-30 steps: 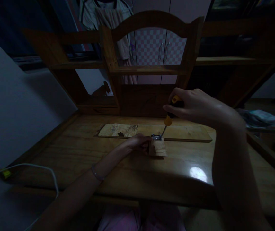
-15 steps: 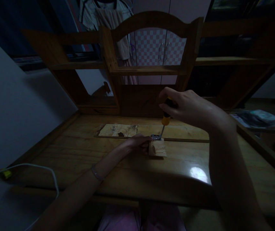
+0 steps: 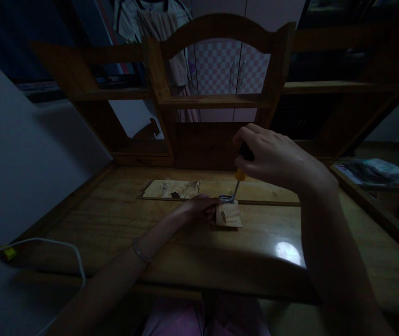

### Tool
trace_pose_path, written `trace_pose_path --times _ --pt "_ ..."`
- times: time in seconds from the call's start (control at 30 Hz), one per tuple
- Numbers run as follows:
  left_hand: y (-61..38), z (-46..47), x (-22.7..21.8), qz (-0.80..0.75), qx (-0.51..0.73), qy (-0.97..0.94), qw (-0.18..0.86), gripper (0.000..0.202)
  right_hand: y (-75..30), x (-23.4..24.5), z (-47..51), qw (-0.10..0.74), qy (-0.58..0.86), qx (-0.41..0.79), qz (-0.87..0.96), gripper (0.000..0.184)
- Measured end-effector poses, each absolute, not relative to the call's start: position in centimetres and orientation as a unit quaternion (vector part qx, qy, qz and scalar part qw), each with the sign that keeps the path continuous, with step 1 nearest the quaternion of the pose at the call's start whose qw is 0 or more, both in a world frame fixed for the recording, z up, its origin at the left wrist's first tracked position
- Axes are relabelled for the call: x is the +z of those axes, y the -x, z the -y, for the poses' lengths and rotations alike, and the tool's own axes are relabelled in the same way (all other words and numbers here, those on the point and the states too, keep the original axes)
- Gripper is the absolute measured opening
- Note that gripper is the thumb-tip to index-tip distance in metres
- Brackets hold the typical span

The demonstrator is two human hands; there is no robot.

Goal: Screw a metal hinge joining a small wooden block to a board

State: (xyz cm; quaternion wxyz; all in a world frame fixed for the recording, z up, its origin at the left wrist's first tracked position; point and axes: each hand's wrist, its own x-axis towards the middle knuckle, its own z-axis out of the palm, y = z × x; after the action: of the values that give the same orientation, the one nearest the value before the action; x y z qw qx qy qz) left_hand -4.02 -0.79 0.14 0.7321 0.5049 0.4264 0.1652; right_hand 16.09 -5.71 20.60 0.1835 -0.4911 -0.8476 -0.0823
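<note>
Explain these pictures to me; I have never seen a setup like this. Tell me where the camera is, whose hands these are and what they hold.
There is no machine here: a person works with bare hands, and one camera worn on their head looks forward and down. The right hand grips a screwdriver, its tip on a small metal fitting. The left hand steadies the wooden block at whose far edge that fitting sits. The block rests on a wooden desk, in front of a long flat board. A white cable lies at the desk's left edge.
</note>
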Motion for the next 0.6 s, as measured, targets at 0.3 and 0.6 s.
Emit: trace_pose_path --times 0.3,0.6 --pt "4.1 0.9 0.1 -0.449 0.175 -0.499 0.720 0.055 -16.1 20.6 5.1 0.190 0.494 -0.081 0.845 0.019" --pt "3.4 1.7 1.7 -0.490 0.166 -0.529 0.672 0.058 -15.7 21.2 6.0 0.179 0.499 -0.051 0.846 0.021"
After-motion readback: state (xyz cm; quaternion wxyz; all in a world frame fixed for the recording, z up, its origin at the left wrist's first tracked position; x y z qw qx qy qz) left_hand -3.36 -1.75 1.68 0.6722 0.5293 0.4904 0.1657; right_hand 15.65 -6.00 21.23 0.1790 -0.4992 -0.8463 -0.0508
